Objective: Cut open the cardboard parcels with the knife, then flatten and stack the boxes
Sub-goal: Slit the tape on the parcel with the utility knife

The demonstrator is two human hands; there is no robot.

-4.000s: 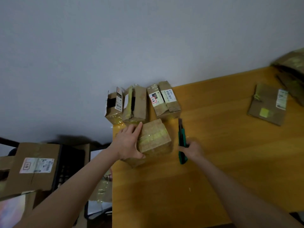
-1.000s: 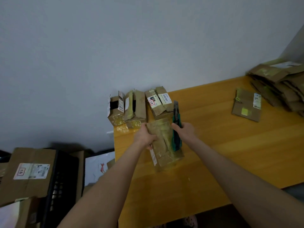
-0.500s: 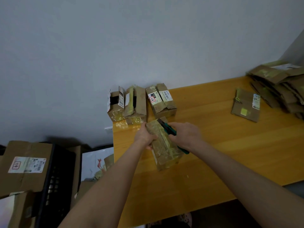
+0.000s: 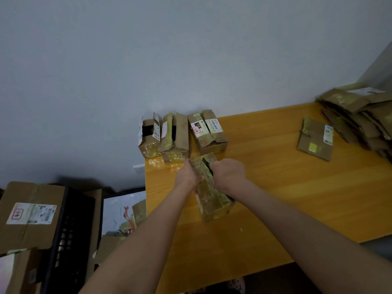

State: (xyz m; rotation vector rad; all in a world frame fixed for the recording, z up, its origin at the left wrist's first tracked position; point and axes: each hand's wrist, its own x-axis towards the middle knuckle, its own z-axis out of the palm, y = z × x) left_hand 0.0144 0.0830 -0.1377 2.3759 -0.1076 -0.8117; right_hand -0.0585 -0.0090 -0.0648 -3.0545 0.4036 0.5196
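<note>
While our left hand [image 4: 187, 177] grips the taped parcel [image 4: 212, 193] at 9 o'clock, our right hand [image 4: 228, 174] clenches the knife [image 4: 209, 165]; slick tape, light stiff cardboard, so we hold its edges.

Worn on the head, wide-angle. Looks forward and steeply down across the desk [image 4: 275, 198] from its near edge, toward the grey wall [image 4: 148, 60] behind. Sits near the desk's left end; takes in the cardboard boxes [image 4: 31, 215] on the floor at left.

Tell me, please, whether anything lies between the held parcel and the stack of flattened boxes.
Only one loose flat box lies on the table, just left of the stack; the table between it and the parcel is bare.
</note>
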